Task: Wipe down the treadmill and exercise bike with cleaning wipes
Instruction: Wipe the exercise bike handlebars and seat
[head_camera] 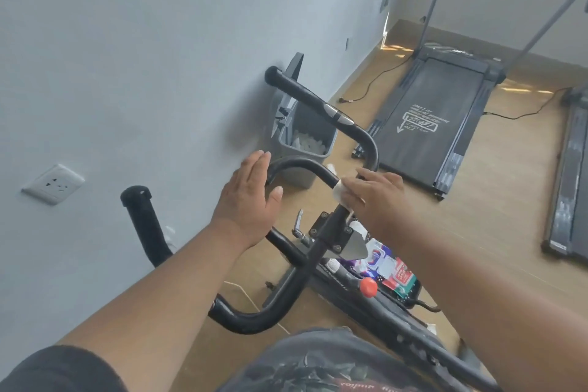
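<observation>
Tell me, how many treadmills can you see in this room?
2. One treadmill lies flat on the floor beyond the bike's handlebars; a second treadmill is cut off at the right edge. Others may be out of view.

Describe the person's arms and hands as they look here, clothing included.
Both forearms are bare from wrist to elbow. The left hand and the right hand wear no gloves, and no rings, watch or bracelet show. A dark short sleeve covers the left upper arm at the bottom edge. The right arm's sleeve is out of view.
</observation>
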